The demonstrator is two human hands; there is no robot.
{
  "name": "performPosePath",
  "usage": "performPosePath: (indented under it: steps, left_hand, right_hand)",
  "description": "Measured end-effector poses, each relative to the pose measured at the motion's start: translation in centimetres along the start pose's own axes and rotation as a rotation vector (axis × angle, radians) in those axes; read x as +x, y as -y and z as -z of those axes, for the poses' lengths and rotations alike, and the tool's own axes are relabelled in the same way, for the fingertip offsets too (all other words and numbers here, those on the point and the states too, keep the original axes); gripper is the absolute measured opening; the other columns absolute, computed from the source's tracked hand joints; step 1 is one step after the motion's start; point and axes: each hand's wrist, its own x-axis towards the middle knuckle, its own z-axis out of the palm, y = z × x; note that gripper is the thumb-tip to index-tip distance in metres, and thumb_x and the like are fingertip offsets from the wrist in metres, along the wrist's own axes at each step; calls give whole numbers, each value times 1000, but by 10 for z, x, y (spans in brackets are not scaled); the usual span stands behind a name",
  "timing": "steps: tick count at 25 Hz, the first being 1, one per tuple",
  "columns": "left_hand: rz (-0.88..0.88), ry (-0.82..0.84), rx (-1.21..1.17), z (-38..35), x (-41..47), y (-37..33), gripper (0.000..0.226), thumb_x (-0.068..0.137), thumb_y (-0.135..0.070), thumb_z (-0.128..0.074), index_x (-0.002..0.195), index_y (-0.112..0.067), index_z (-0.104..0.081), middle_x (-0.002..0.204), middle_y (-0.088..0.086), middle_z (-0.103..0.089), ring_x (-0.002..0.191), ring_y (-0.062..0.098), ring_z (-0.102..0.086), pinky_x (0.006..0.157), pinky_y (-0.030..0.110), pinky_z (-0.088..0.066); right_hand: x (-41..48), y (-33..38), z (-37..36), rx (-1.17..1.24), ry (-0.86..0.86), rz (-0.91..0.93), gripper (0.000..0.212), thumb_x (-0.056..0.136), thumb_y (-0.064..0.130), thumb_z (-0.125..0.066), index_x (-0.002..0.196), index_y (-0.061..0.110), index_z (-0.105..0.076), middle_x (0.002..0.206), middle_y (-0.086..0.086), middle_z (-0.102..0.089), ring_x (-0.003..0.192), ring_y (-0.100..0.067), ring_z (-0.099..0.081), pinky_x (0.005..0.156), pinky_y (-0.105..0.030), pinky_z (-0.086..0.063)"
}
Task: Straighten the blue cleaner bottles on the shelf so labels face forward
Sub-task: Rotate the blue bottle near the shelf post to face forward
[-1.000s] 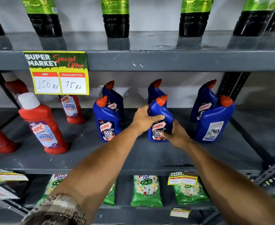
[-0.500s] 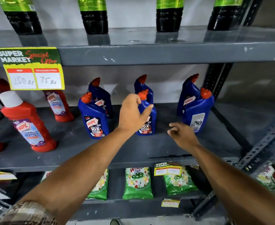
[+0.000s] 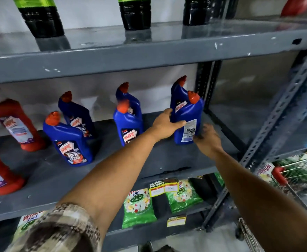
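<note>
Several blue cleaner bottles with orange caps stand on the grey middle shelf (image 3: 45, 177). The front right bottle (image 3: 189, 113) shows its white back label to me. My left hand (image 3: 164, 124) grips its left side, and my right hand (image 3: 208, 138), blurred, touches its lower right edge. Behind it stands another blue bottle (image 3: 177, 95). The middle front bottle (image 3: 129, 122) and the left front bottle (image 3: 69, 140) show their front labels. One more blue bottle stands behind each of those two.
Red cleaner bottles (image 3: 18, 124) stand at the shelf's left end. Dark bottles (image 3: 42, 17) with green labels line the shelf above. Green packets (image 3: 138, 208) lie on the shelf below. A slotted upright post (image 3: 279, 110) rises at the right, with a wire trolley (image 3: 294, 171) beyond it.
Both hands left the middle front bottle and moved right to the front right bottle. The view swung right, and the yellow price sign slid to the left edge.
</note>
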Motion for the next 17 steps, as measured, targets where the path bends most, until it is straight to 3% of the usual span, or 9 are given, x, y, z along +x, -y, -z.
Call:
performPosePath:
  steps: [5,8,11,15,17]
  left_hand:
    - [47,61,51,-17,29,6,59,68,-41,-80,117,-21,-54,117,1,-67,104,19,-64,92,39,-53]
    - [46,14,70,-21,33,6,53,71,-38,-78,113,-18,-53,115,2,-65,97,18,-61,85,32,-50]
    - [35,-32,86,-20,37,2,52,70,-40,-79,109,-17,-54,111,4,-66,98,21,-63,85,36,-53]
    - [13,-156,75,-9,39,-22,44,72,-40,-77,101,-18,-53,103,1,-65,93,20,-62,78,33,-52]
    - [19,-221,30,-8,36,-37,43,69,-42,-78,95,-20,-51,97,-2,-64,88,18,-62,72,31,-51]
  right_hand:
    - [10,-6,-8,5,-18,21,45,80,22,-70,120,18,-49,113,-3,-62,101,-21,-60,77,-32,-46]
    - [6,-10,-17,-93,-13,92,62,80,28,-68,133,17,-39,128,-8,-52,115,-25,-54,87,-36,-46]
    - [4,-10,-23,-80,-4,127,87,78,34,-67,148,19,-18,146,-10,-41,132,-28,-45,104,-47,-43]
    - [5,0,-22,-235,-6,272,101,82,37,-67,152,8,0,162,-15,-11,148,-31,-18,116,-38,-23]
    - [5,14,-21,-241,-36,315,109,80,45,-69,151,4,2,162,-17,-2,150,-30,-8,117,-37,-20]
